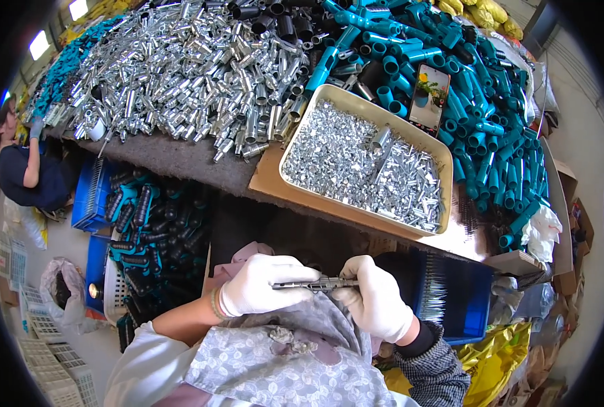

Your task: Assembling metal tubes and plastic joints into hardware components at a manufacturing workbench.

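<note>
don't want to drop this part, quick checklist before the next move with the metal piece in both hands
1. Left hand grips the metal piece: ok.
2. Right hand on its other end: ok.
3. Gloves on both hands: ok.
4. Tray of small metal parts stocked, on the table ahead: ok.
5. Piece fully assembled: cannot tell, too small.
6. Blue bin beside the right hand in reach: ok.

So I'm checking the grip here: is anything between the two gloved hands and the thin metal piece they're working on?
Nothing visible is. The left hand and the right hand, both in white gloves, already pinch the thin metal piece directly, one at each end, above the lap. The tray of small silver parts sits farther off on the table, apart from them.
</note>
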### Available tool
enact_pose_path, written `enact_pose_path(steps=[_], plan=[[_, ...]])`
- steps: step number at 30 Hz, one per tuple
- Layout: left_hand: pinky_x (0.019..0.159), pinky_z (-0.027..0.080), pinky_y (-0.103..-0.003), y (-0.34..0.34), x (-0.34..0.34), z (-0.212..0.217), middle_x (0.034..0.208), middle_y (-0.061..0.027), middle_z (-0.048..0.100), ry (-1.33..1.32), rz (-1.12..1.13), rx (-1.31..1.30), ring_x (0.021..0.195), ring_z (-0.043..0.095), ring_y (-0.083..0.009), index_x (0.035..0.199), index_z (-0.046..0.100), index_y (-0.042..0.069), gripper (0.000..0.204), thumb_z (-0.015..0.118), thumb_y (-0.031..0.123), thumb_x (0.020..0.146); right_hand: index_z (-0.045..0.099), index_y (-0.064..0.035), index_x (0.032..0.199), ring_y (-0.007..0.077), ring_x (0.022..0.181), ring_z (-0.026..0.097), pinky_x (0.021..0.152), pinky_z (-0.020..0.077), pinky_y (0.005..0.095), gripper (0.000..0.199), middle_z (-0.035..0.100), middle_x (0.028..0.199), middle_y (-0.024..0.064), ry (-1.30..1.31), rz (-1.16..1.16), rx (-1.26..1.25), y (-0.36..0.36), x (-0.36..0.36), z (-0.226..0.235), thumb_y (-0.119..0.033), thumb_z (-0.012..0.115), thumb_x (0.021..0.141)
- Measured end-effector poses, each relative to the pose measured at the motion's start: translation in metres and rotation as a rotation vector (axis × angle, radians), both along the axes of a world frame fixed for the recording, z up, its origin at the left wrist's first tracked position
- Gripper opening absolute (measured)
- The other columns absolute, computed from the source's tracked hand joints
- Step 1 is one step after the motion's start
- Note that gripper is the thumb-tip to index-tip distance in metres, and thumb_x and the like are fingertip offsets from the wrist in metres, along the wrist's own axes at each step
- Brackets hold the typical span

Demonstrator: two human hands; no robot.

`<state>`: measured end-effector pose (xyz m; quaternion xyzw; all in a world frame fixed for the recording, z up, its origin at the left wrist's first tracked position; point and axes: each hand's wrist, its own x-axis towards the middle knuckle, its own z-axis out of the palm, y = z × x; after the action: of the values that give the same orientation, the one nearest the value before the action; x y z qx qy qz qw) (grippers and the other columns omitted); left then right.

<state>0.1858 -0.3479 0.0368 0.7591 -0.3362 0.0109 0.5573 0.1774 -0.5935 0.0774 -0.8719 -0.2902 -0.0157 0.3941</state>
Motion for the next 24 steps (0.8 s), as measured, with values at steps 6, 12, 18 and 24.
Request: enact_pose_path(steps=[6,12,18,24], plan=[[0.063,0.055,-0.03,0.004,0.004,0.007,0.086,-0.0118,0.071,-0.071,0.186,-0.022,0.071,0.071,-0.0244,0.103,0.074,0.002,0.03,0.083,0.012,0.076,0.063,0.0026,0.104,0.0309,0.089,0.065,0.081,0.0531,0.0362,0.029,0.065,0.101,0.0172,-0.044,-0.077,0.344,-0.011,0.004,0.001,-0.003,0.068,0.076],[0.07,0.057,-0.033,-0.001,0.005,0.019,0.09,-0.0153,0.072,-0.038,0.205,0.062,0.079,0.071,-0.0284,0.105,0.073,-0.002,0.035,0.084,0.009,0.073,0.061,0.0071,0.117,0.022,0.099,0.061,0.089,0.0494,0.0338,0.034,0.061,0.111,0.0143,0.305,-0.069,0.412,-0.002,-0.007,-0.014,-0.006,0.062,0.086],[0.059,0.055,-0.032,-0.01,0.009,0.015,0.084,-0.0091,0.071,-0.215,0.27,0.1,0.068,0.07,-0.0253,0.102,0.075,0.006,0.03,0.084,0.017,0.075,0.055,0.007,0.13,0.0182,0.102,0.064,0.091,0.0516,0.031,0.039,0.066,0.113,0.014,0.634,-0.178,0.591,-0.003,-0.016,-0.006,0.0,0.059,0.092],[0.059,0.053,-0.03,-0.018,0.001,0.02,0.081,-0.0072,0.071,-0.246,0.263,0.143,0.064,0.069,-0.0229,0.099,0.075,0.006,0.028,0.084,0.015,0.074,0.05,0.0081,0.136,0.0212,0.109,0.064,0.099,0.0502,0.034,0.043,0.066,0.118,0.0161,0.765,-0.154,0.643,-0.014,-0.025,-0.003,-0.001,0.054,0.094]])
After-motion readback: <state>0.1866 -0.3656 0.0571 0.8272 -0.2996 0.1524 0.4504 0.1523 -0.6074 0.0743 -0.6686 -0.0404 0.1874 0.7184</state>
